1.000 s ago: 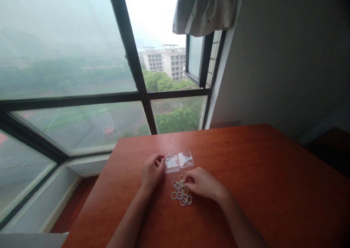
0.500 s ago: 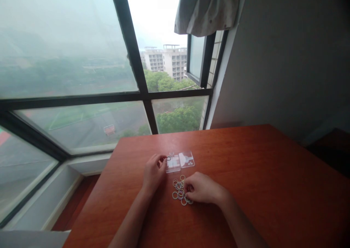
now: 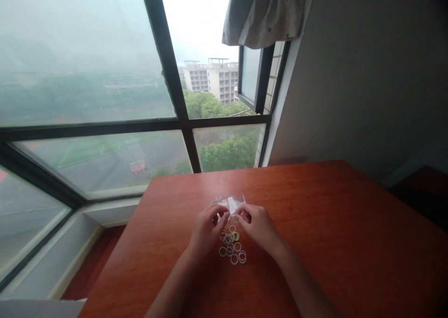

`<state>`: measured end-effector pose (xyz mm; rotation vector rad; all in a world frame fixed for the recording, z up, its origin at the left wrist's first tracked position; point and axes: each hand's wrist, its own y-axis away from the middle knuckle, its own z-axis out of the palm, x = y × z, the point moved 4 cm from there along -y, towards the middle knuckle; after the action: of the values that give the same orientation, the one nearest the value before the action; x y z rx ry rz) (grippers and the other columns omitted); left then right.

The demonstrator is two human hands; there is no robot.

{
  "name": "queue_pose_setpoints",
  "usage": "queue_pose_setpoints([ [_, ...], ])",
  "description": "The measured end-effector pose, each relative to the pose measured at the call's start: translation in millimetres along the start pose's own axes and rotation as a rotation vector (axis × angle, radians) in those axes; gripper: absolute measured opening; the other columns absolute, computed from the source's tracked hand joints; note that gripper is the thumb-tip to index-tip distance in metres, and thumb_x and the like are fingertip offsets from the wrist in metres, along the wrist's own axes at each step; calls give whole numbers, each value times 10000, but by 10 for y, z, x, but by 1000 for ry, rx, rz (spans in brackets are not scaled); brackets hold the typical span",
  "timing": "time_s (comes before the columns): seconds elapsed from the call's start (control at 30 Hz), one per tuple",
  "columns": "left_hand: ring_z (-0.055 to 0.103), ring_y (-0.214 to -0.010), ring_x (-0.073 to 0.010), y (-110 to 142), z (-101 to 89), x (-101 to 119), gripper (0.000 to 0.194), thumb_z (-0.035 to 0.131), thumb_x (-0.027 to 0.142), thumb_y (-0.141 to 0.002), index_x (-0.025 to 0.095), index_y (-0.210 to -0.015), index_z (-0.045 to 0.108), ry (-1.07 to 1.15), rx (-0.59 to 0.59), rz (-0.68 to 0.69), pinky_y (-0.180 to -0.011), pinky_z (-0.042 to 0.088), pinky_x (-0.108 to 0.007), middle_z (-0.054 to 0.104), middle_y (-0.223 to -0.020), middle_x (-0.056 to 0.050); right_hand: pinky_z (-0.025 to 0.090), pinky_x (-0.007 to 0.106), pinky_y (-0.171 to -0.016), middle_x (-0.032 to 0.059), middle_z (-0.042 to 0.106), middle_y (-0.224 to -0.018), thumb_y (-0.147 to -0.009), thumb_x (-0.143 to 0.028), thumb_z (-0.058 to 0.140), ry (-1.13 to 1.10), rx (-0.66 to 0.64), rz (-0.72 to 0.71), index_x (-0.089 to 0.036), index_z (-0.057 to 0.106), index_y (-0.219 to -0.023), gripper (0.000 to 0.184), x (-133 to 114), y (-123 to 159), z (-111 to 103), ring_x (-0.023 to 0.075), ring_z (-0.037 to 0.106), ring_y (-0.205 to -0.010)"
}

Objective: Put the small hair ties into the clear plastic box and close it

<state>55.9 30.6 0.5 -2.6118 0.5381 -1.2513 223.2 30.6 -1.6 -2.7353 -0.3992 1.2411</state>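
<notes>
Apparently my left hand [image 3: 209,225] and right hand [image 3: 258,225] both have thumb and fingertips nearly together; I can't tell whether either grips anything. With the clear box [image 3: 232,206] just above and rings [image 3: 230,250] below, lower centre, I'd pinch lightly.

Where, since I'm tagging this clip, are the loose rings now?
In the head view, the loose rings lie on the table at lower centre, just below the left hand and right hand.
</notes>
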Motion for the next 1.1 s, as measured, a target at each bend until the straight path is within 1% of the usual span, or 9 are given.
queue_pose_setpoints([
  [0.07,494,-586,-109,9,48,53,198,534,303,-872,168,-801,660,14,-39,14,-553,380,-212,613,-709,-14,312,213,-554,-32,538,-569,-805,-216,585,-12,15,-13,-192,650,-764,80,-8,3,5,113,494,-547],
  [0.17,488,-584,-106,13,87,73,176,553,278,-853,162,-774,659,24,-45,7,-545,371,-206,605,-689,-10,310,213,-553,-35,530,-569,-806,-213,587,-24,23,-33,-192,641,-759,75,-27,10,14,111,489,-546],
  [0.33,494,-582,-103,13,77,10,154,546,249,-848,165,-762,642,21,-29,-17,-558,379,-205,606,-678,1,314,215,-557,-34,536,-575,-823,-230,579,-35,18,-35,-193,644,-777,88,-43,20,28,114,495,-553],
  [0.43,516,-598,-113,-8,-42,-125,159,543,275,-854,170,-779,637,-25,86,-69,-578,395,-215,619,-692,0,317,213,-563,-29,570,-600,-828,-224,570,-27,-18,-26,-195,646,-790,90,-44,31,64,114,512,-570],
  [0.53,542,-606,-127,-36,-192,-310,190,551,327,-847,168,-802,644,-83,230,-155,-587,413,-229,647,-722,-15,321,208,-578,-26,610,-636,-809,-191,573,6,-98,-37,-201,643,-776,78,-50,52,141,110,531,-593],
  [0.63,558,-605,-139,-67,-245,-445,212,551,348,-835,166,-786,649,-138,280,-189,-585,421,-239,654,-718,-23,325,211,-594,-15,652,-692,-787,-180,586,66,-169,-36,-209,653,-782,73,-54,80,221,117,559,-636],
  [0.73,559,-593,-138,-89,-199,-506,210,549,349,-829,173,-782,653,-185,264,-177,-580,419,-241,643,-705,-16,330,220,-612,1,689,-754,-794,-225,599,124,-213,-20,-220,675,-833,86,-61,103,266,135,594,-693],
  [0.83,557,-590,-134,-94,-140,-526,190,549,336,-829,182,-795,656,-215,238,-160,-581,416,-238,633,-709,-8,325,227,-601,6,704,-772,-804,-263,602,166,-256,1,-223,688,-845,103,-77,120,278,141,606,-698],
  [1.1,560,-608,-131,-75,-165,-537,170,543,310,-836,182,-818,654,-197,245,-162,-598,427,-239,643,-752,-15,332,225,-607,19,714,-785,-787,-204,560,201,-326,-5,-208,695,-831,142,-100,128,247,141,616,-718],
])
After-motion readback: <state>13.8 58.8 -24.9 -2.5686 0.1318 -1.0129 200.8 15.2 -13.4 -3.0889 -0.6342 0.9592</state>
